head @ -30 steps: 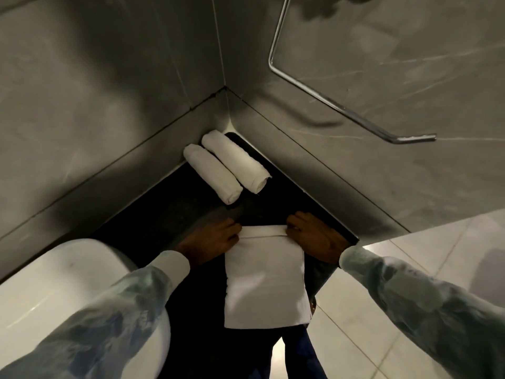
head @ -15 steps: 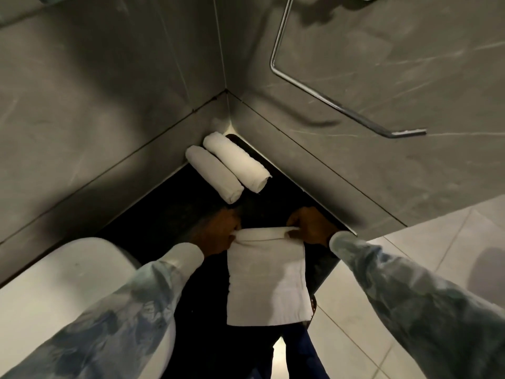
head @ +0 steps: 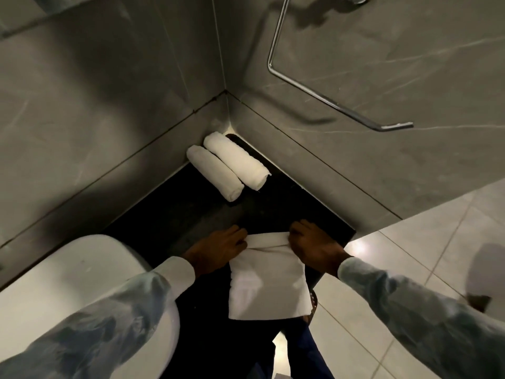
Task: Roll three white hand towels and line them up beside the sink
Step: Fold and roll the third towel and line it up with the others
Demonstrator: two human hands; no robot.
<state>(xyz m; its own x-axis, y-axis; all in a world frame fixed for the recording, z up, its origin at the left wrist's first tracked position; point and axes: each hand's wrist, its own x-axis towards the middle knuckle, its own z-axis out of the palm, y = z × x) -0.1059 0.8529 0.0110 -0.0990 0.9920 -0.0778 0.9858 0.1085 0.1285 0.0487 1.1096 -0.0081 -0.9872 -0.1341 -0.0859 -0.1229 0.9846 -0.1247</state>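
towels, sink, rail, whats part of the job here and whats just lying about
Part of the job:
flat towel, gripped by left hand and right hand
two rolled towels
sink
counter

Just there:
metal rail
tiled walls
floor

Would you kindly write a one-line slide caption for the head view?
Both hands, left and right, roll a third white hand towel on the dark counter; two rolled towels lie in the corner.

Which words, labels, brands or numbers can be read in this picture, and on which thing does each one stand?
None: no text shows anywhere.
Rolled towels: plain white, no label.
Flat towel, gripped by the left hand and right hand: plain, no tag in view.
Sink, wall rail and counter: no brand or mark.
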